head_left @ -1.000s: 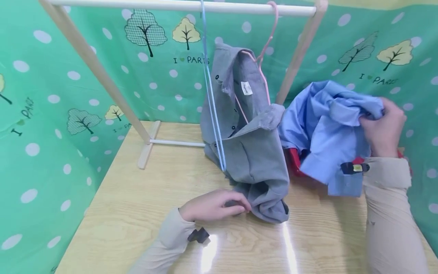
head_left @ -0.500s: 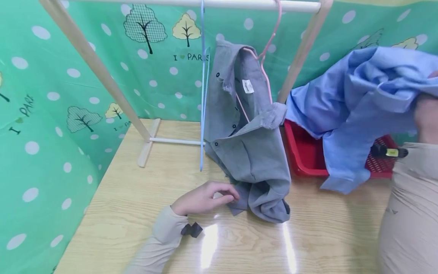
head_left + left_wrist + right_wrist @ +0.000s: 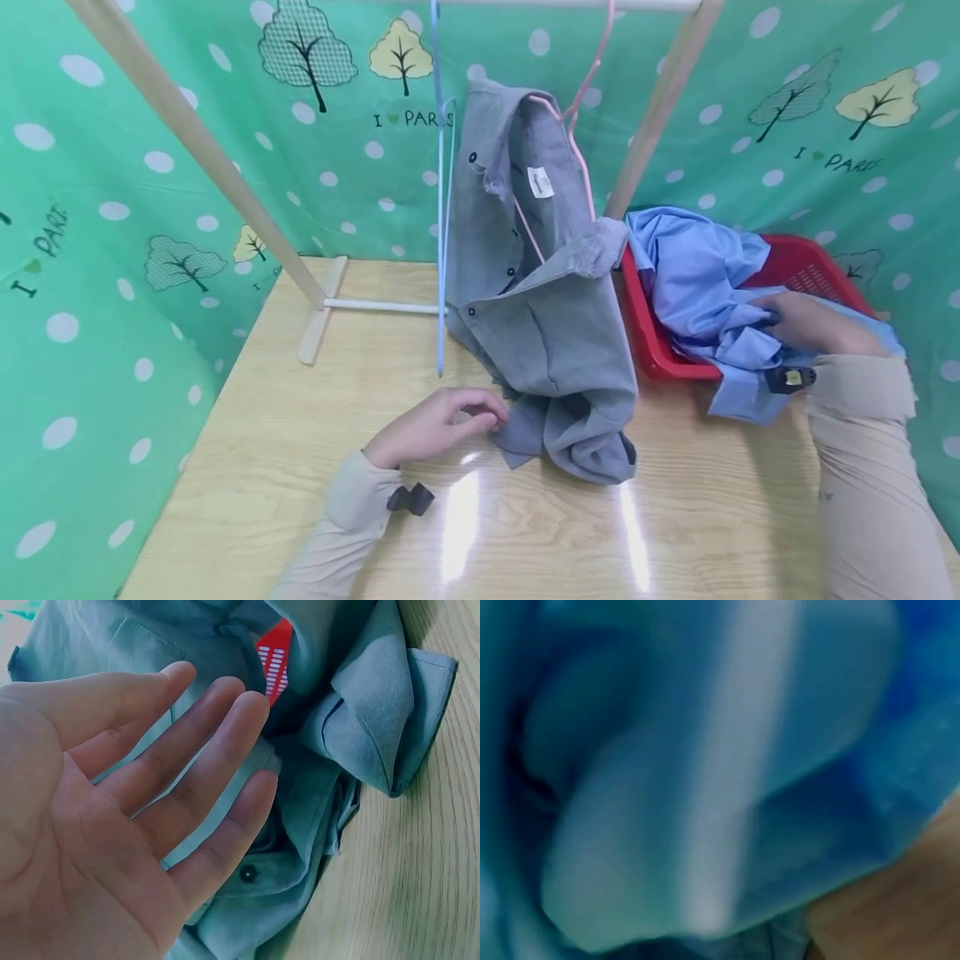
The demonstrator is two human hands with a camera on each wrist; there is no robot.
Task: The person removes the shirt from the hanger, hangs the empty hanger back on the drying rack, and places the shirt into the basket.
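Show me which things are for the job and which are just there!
Probably for the job:
light-blue garment, under the right hand
red plastic basket, holding most of it
gray button-up shirt, near the left hand
pink hanger, inside that shirt
wooden clothes rack

Probably just there:
bare blue hanger
polka-dot backdrop

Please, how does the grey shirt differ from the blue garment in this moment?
Colour: the grey shirt is dull grey, while the blue garment is light blue.
Pose: the grey shirt hangs on the pink hanger; the blue garment lies bunched in the red basket, partly over its edge.
Contact: the right hand touches the blue garment, but it is away from the grey shirt.
Shared: both are creased cloth.
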